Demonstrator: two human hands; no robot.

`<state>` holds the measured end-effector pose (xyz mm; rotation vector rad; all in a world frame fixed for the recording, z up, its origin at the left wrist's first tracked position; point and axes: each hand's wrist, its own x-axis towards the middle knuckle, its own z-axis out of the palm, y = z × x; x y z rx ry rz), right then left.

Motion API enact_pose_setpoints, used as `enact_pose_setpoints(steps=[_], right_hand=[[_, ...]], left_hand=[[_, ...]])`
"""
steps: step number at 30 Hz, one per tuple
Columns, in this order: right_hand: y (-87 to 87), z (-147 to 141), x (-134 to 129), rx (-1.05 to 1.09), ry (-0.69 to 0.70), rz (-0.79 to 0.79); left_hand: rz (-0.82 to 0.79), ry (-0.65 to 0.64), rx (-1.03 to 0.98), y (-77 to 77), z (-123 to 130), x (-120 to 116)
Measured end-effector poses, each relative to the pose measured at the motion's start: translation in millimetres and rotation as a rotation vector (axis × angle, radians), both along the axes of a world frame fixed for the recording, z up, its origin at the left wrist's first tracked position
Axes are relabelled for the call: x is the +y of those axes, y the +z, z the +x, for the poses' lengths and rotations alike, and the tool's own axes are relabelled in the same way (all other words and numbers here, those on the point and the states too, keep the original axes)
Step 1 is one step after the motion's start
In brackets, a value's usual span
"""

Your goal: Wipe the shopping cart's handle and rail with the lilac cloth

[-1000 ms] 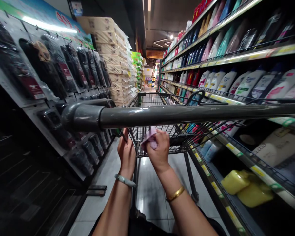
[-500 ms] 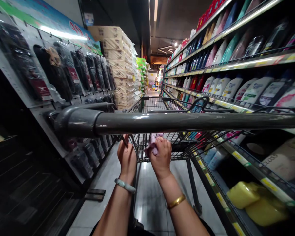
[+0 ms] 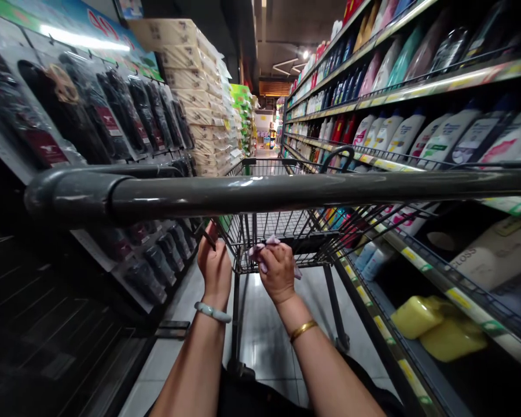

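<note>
A shopping cart (image 3: 286, 192) stands before me, its thick grey handle bar running across the view above both hands. My left hand (image 3: 215, 267), with a pale green bangle on its wrist, is closed round a thin dark bar on the left side of the cart's frame. Its fingertips are partly hidden. My right hand (image 3: 278, 267), with a gold bangle, bunches a lilac cloth (image 3: 257, 252) at the rear of the wire basket (image 3: 278, 223). One corner of the cloth sticks out to the right of the hand.
Shelves of shampoo bottles (image 3: 399, 133) line the right side, with yellow containers (image 3: 417, 317) low down. Packaged dark goods hang on a rack (image 3: 125, 116) at left. Beyond it rises a stack of wrapped packs (image 3: 191, 92). A tiled floor (image 3: 264, 324) runs under the cart.
The cart handle sits higher and farther left in view. My right hand has shifted slightly left and up with the cloth, whose corner now shows at its right. My left hand keeps its grip.
</note>
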<state>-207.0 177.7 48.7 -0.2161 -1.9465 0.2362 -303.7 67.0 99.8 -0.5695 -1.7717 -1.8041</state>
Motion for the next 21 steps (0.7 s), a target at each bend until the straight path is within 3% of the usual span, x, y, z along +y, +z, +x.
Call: enact_pose_setpoints(steps=[3, 7, 12, 13, 18, 21], right_hand=[[14.5, 3, -2, 0.033, 0.029, -0.051], [59.4, 17, -3, 0.251, 0.082, -0.075], [106.2, 41, 7, 0.492, -0.008, -0.171], [113.4, 44, 7, 0.522, -0.024, -0.174], [143.5, 49, -5, 0.424, -0.013, 0.042], [152.3, 56, 3, 0.406, -0.022, 0.019]], left_hand=[[0.004, 0.005, -0.012, 3.0, -1, 1], [0.009, -0.017, -0.028, 1.3, 3, 4], [-0.103, 0.311, 0.294, -10.0, 34, 6], [-0.135, 0.326, 0.36, -9.6, 43, 7], [-0.134, 0.256, 0.533, 4.7, 79, 19], [-0.18, 0.163, 0.658, 12.8, 86, 30]])
